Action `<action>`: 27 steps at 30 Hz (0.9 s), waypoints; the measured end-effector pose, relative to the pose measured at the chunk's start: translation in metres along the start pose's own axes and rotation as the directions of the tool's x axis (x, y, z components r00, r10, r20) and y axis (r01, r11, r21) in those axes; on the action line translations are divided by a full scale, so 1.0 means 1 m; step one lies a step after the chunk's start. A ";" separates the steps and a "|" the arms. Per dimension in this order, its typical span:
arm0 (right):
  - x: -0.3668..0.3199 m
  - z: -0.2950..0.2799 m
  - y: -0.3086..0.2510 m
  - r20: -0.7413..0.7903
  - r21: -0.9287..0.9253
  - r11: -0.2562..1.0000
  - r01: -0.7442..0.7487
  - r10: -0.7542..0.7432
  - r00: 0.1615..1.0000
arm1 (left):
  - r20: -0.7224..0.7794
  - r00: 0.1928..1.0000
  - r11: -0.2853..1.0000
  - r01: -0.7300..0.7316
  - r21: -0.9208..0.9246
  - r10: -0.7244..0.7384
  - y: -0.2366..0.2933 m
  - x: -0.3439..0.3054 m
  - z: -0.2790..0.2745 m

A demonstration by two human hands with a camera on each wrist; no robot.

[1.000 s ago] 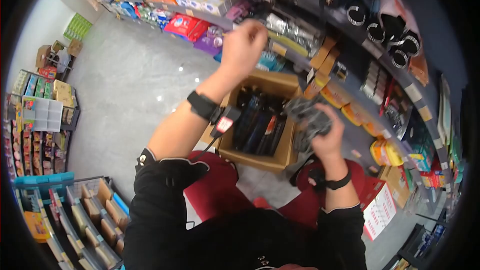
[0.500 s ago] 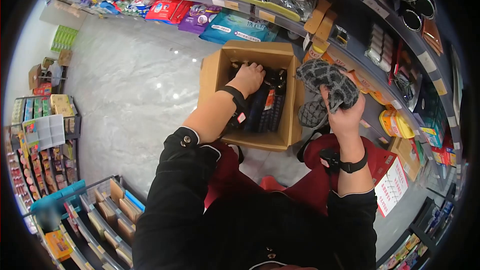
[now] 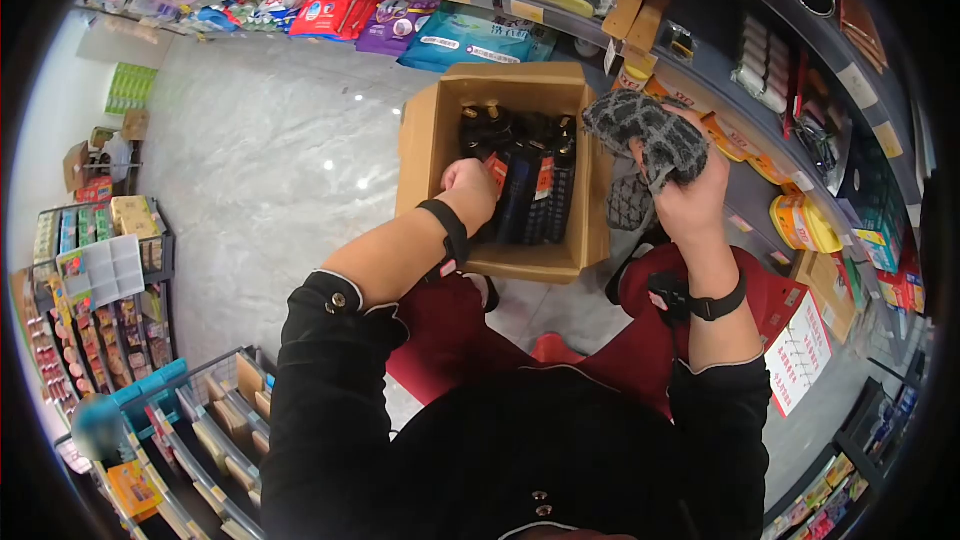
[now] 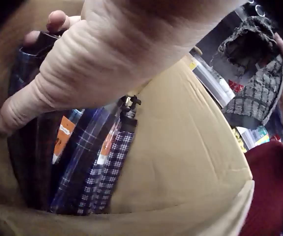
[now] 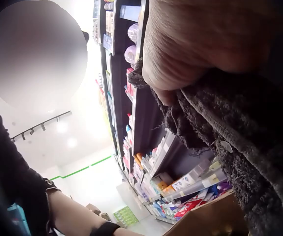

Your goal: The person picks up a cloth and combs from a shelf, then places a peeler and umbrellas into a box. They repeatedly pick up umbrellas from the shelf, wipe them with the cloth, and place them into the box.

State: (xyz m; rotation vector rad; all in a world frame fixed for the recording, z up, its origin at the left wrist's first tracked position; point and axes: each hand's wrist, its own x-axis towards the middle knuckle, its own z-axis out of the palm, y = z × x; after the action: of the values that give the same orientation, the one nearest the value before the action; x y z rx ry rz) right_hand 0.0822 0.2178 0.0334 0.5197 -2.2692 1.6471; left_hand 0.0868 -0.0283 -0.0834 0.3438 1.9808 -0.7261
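My left hand [image 3: 472,192] is down inside a cardboard box [image 3: 597,195], at its left wall. Its thumb and fingers curl round the upper end of a dark plaid folded umbrella [image 4: 25,71]. Beside that one, several folded umbrellas [image 3: 522,195] in dark checks stand packed upright, some with orange labels [image 4: 62,132]. To the right of the box, my right hand [image 3: 698,198] grips a bunched grey-and-black checked cloth [image 3: 655,135]. Fuzzy and seamed in the right wrist view, the cloth [image 5: 244,167] hangs down with a lower fold beside the box.
Store shelves [image 3: 560,8] run along the far side and the right, close beyond the box. Yellow packages [image 3: 800,225] sit on the low right shelf. My red-trousered knees [image 3: 440,335] flank the near side of the box. A display rack [image 3: 215,420] stands behind at left.
My left hand came down from above the shelf side into the box, then shifted toward its left near wall. The right hand keeps the cloth, raised slightly beside the box.
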 end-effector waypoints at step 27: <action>-0.059 0.063 -0.043 0.256 -0.214 0.878 0.428 -0.372 0.892 | -0.587 0.809 -0.645 -0.437 -0.627 0.023 0.040 -0.183 0.064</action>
State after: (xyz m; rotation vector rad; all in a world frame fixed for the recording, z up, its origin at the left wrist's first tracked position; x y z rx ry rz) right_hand 0.1527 0.1530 0.0250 1.0548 -2.2713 1.1098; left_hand 0.2432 -0.0265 0.0379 -0.2392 1.5963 1.9428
